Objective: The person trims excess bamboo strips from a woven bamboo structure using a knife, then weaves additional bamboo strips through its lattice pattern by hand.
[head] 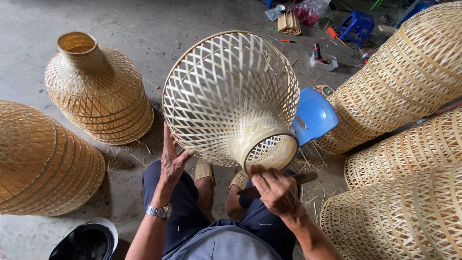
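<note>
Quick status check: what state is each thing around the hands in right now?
Pale woven basket: tilted on its side, narrow neck toward the person.
Left hand: open, flat against the basket's lower side.
Right hand: closed on a knife at the neck rim.
Blue stool: behind the basket, partly hidden.
Brown finished basket: upright, neck up.
Stacked baskets: lying on their sides.

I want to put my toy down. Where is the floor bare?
Bare concrete floor lies at the top, between the upright woven basket and the basket being held. The right side is crowded with stacked baskets, and tools lie near the blue stool.
</note>
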